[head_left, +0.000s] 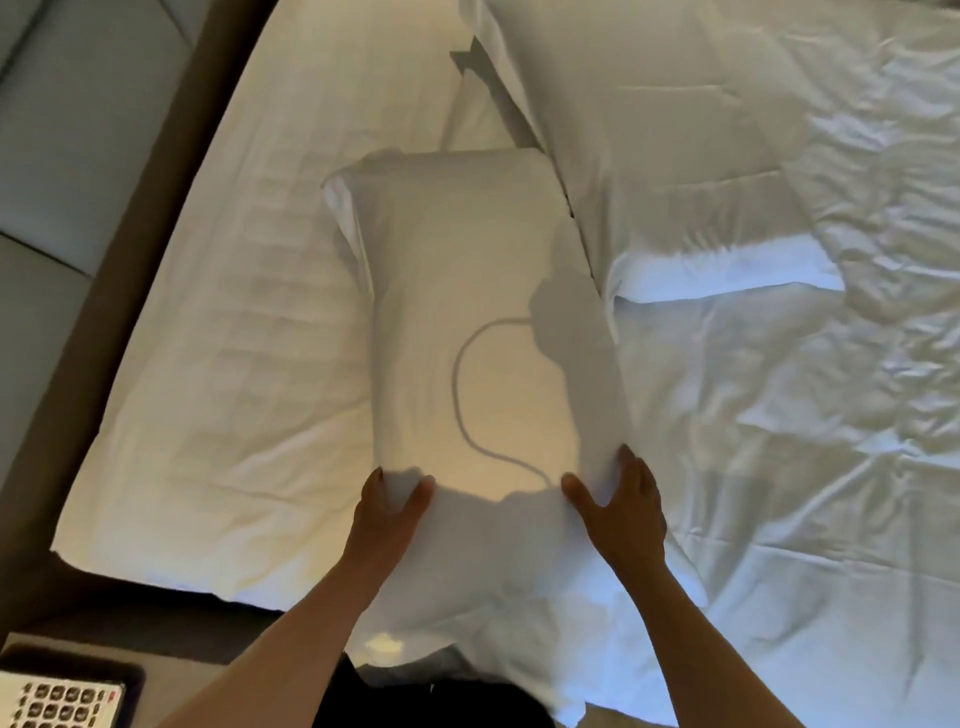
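1. Nearest the lens: two bare forearms (291, 639) coming in from the bottom edge, above a strip of dark clothing (358, 696).
2. Left hand (387, 512): clamped on the left side of the white pillow (467, 312), thumb on top, fingers tucked round the edge, cloth bunched between them.
3. Right hand (618, 506): gripping the pillow's right side, thumb spread across the top face, fingers curled over the edge.
4. Pillow position: lengthwise on the bed sheet (234, 364), near end overhanging the mattress edge toward the body, far end pointing up the bed. Grip points about a third of the way up from the near end.
5. On the pillow's top face: a looped cord-like shadow (462, 384) and a broader dark shadow to its right.
6. Second pillow (649, 156): just right of the first, touching along its upper right side.
7. Crumpled white bedding (831, 415) over the right half of the bed.
8. Padded headboard (62, 130) along the left.
9. Bottom left corner: keypad device (62, 701) on a dark surface, details too blurred to read.
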